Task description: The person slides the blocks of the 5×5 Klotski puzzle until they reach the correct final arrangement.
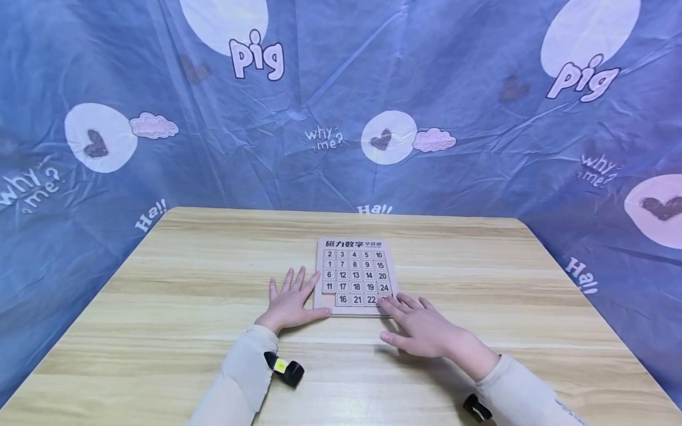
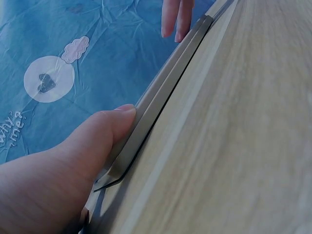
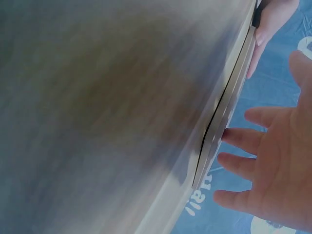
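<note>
A flat number slide puzzle [image 1: 351, 311] lies on the table, its tiles in rows under a printed heading. At its lower left corner is a bare slot, just below the tile marked 11 [image 1: 329, 287]. My left hand [image 1: 290, 307] lies spread along the left side, thumb on the front left corner; in the left wrist view the thumb [image 2: 124, 114] presses the board's edge. My right hand [image 1: 426, 328] reaches in from the front right with fingers extended. Its fingertips are over the bottom right tile, partly covering its number. Between the right fingers and thumb nothing is held.
The wood-grain table [image 1: 186, 331] extends around the board on every side. Behind and beside it hangs a blue printed cloth [image 1: 319, 77]. Black straps [image 1: 290, 371] are on both sleeved forearms.
</note>
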